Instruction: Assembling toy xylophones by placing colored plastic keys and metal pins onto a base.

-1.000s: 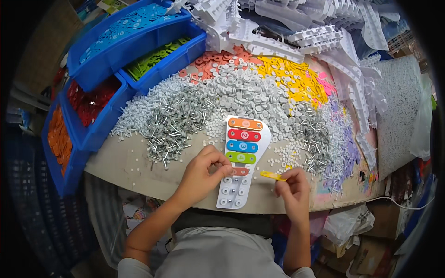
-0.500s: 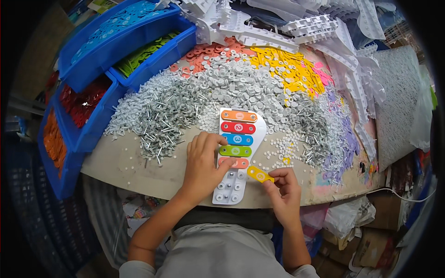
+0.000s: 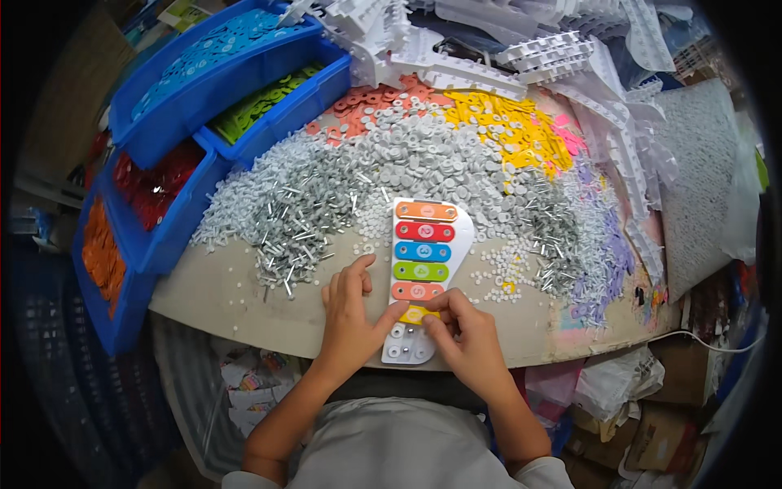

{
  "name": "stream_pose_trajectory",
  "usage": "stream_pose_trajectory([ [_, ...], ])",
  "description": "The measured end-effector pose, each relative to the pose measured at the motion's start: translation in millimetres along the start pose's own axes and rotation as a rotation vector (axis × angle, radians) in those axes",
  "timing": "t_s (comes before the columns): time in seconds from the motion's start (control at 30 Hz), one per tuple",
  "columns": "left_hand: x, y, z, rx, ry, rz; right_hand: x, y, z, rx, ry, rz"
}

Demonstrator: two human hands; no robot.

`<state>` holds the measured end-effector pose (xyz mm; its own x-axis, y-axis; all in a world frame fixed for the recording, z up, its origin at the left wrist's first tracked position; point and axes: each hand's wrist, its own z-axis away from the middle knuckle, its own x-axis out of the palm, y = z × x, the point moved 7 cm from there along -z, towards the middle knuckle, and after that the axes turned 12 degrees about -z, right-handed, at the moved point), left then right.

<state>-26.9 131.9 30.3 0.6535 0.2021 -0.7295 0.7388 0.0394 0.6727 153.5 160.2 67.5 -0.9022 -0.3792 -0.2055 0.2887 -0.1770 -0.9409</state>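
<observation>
A white toy xylophone base lies on the table in front of me. Down it run an orange bar, a red bar, a blue bar, a green bar and a coral bar. Below these, a yellow bar lies across the base, its right end pinched by my right hand. The thumb of my left hand touches the yellow bar's left end; its other fingers are apart and hold nothing. Bare posts show at the base's lower end.
Blue bins with coloured bars stand at the left. Heaps of silver pins, white washers, yellow bars and purple bars cover the far table. White plastic bases pile up behind; the table's edge curves near me.
My right hand has brought the yellow bar left onto the base, below the coral bar. My left hand has shifted down from the blue and coral bars, its thumb now at the yellow one.
</observation>
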Motion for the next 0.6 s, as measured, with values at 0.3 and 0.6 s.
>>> stream_pose_trajectory([
  [0.3, -4, -5, 19, 0.049, 0.033, -0.007, -35, 35, -11, 0.012, 0.101, 0.011],
  [0.6, 10, 15, 54, 0.24, -0.175, -0.138, -287, -24, -204, -0.603, 0.673, 0.933],
])
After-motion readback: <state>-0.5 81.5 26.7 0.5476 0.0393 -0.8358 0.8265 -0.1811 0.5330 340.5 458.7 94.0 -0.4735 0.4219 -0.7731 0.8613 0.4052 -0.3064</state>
